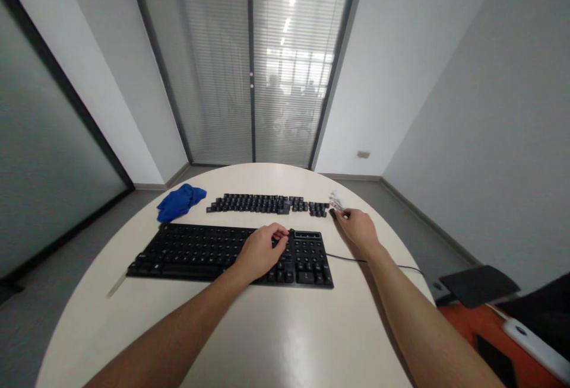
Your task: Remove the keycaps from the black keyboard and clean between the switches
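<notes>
A black keyboard [191, 251] lies across the table, its keys largely in place. Over its right-hand part is my left hand [265, 250], fingers curled and the thumb close to them; what they hold, if anything, is hidden. Just beyond the fingertips shows the keyboard's upper edge. Loose black keycaps [253, 203] stand in rows behind the keyboard. At the right end of these rows my right hand [358, 228] is closed, with a small black keycap [332, 213] at its fingertips. Beside that hand lies a small bunch of whitish thin pieces [336, 199], too blurred to name.
A crumpled blue cloth [180, 201] lies at the table's left. A thin pale stick [117, 285] is by the keyboard's left corner. The keyboard cable [347, 258] passes under my right forearm. An orange seat [467, 328] with a white power strip [537, 346] stands at right.
</notes>
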`<state>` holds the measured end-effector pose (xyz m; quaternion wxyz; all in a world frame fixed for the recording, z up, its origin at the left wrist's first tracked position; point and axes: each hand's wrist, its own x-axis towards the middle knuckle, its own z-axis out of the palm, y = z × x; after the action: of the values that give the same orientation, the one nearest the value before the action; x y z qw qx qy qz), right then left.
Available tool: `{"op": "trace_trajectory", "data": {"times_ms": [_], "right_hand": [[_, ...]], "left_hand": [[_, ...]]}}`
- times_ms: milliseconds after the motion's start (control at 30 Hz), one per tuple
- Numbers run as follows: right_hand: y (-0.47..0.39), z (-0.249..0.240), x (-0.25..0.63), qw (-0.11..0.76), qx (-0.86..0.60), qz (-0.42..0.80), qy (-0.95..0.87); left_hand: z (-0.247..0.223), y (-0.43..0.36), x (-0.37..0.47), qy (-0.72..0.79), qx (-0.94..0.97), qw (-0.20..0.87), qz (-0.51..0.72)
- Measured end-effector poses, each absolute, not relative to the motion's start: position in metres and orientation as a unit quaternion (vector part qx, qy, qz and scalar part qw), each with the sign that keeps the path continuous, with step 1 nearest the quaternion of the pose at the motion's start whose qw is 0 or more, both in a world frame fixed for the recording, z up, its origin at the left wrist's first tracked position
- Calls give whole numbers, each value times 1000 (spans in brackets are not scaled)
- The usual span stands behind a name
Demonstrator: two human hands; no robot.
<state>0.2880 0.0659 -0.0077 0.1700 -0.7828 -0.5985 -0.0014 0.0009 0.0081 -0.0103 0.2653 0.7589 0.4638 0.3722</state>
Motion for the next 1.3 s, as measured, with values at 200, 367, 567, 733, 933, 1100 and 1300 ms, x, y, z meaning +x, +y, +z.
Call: {"op": "trace_trajectory", "data": {"times_ms": [200,367,567,733,933,1100,1300], "right_hand": [[69,-10,285,188,-779,6,-599],[69,-9,282,199,-780,11,-593],[63,-4,282,208,-776,21,-595],[63,-4,281,210,-769,28,-603],[65,-6,281,212,-765,30,-607],[65,-6,281,213,-765,33,-607],[66,-6,281,215,-766,35,-605]], "left_hand": [[-12,8,1,467,762,254,369],[-10,7,0,467,772,240,359],[-9,6,0,472,771,241,354],[-6,5,0,470,774,240,350],[-5,2,1,471,788,212,335],[-5,1,1,468,792,210,330],[-4,-1,1,467,800,197,321]]}}
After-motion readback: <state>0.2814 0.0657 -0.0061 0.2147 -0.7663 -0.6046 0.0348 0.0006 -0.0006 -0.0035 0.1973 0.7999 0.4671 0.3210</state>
